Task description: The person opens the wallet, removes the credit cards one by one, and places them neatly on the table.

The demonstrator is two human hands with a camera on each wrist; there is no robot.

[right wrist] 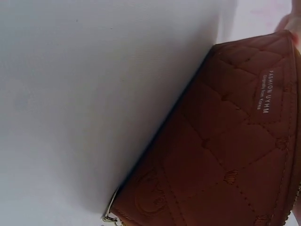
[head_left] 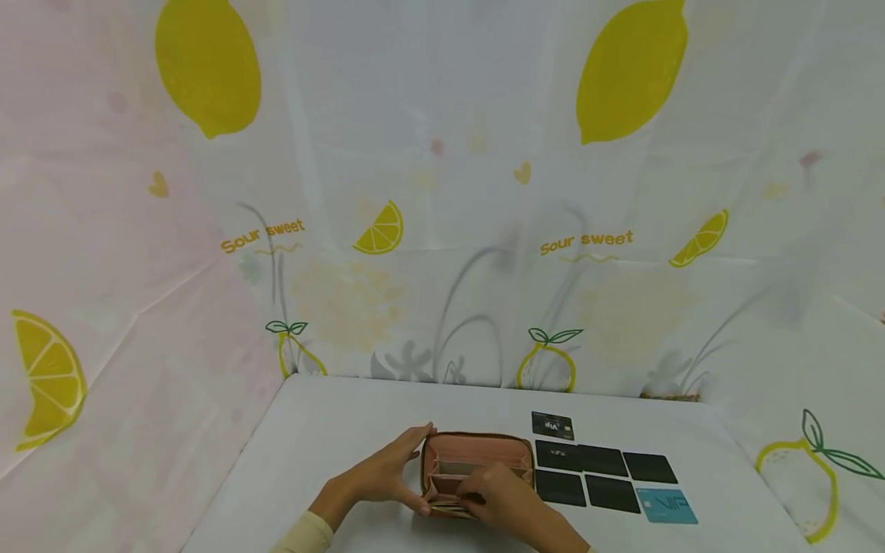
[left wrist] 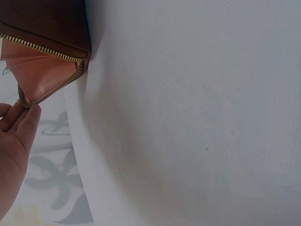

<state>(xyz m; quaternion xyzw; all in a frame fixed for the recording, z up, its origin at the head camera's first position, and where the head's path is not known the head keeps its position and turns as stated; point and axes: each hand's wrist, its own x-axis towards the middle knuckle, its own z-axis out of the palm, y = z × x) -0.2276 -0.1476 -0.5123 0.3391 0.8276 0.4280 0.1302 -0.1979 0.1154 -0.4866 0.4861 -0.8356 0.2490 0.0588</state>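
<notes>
An unzipped wallet with a pinkish lining and several compartments stands open on the white table. Its brown quilted outside fills much of the right wrist view. My left hand grips the wallet's left end, thumb at the front corner and fingers at the back one. In the left wrist view, fingertips hold the zipped edge. Over the front compartments, my right hand reaches in with bent fingers; I cannot tell whether they pinch something. Thin card edges show at the wallet's front, partly hidden by that hand.
Right of the wallet lie several dark cards in rows, the closest right beside it. A black card marked Vip lies behind them, and a blue card at the front right. A lemon-print cloth surrounds the white table.
</notes>
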